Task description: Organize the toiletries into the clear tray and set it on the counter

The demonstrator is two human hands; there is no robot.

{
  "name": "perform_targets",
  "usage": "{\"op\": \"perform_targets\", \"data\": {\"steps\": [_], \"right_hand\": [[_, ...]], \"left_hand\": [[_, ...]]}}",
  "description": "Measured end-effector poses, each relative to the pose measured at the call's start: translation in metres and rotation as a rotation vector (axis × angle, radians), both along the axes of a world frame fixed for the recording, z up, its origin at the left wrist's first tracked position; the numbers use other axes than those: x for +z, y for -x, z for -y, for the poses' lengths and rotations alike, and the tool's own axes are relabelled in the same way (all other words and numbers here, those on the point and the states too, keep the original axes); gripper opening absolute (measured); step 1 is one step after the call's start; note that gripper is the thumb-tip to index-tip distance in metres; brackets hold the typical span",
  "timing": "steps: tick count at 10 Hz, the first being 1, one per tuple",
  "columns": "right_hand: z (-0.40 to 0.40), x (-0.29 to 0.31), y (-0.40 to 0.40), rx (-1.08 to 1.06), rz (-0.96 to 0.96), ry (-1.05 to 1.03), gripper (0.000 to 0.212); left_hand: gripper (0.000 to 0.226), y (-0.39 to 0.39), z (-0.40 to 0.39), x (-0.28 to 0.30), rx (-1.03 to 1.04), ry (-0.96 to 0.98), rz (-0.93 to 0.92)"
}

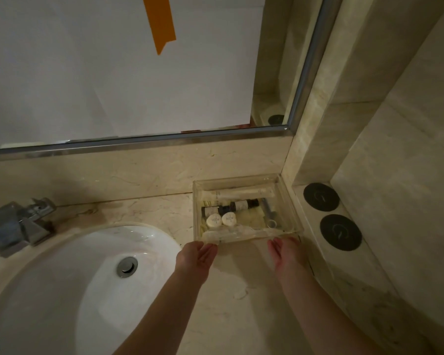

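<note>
The clear tray point(290, 201) stands on the marble counter point(231, 298) in the back right corner. Inside lie a white tube point(239, 193) along the far wall, two dark bottles point(244, 204), two round white caps point(221, 219) and clear wrapped items at the front. My left hand point(199, 254) rests flat with fingers extended at the tray's front left corner. My right hand point(285, 252) is flat at the front right corner. Both hands touch or nearly touch the front wall without gripping it.
A white sink basin point(62, 278) with a metal drain lies left of the hands, a chrome faucet point(18, 224) behind it. Two black round coasters point(331, 216) sit on a ledge right of the tray. A mirror with a steel frame covers the wall above.
</note>
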State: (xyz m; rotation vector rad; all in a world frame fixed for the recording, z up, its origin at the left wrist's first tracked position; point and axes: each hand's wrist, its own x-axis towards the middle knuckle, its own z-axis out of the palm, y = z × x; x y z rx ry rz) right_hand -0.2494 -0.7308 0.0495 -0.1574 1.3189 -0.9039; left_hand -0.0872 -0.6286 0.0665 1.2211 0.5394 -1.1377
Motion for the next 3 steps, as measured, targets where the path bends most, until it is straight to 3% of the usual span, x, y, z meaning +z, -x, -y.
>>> {"op": "perform_targets", "data": {"steps": [3], "right_hand": [[-0.017,0.018,-0.015,0.002,0.139,-0.064,0.01]], "left_hand": [[0.049,0.002,0.0,0.009,0.11,0.142,-0.166]]}}
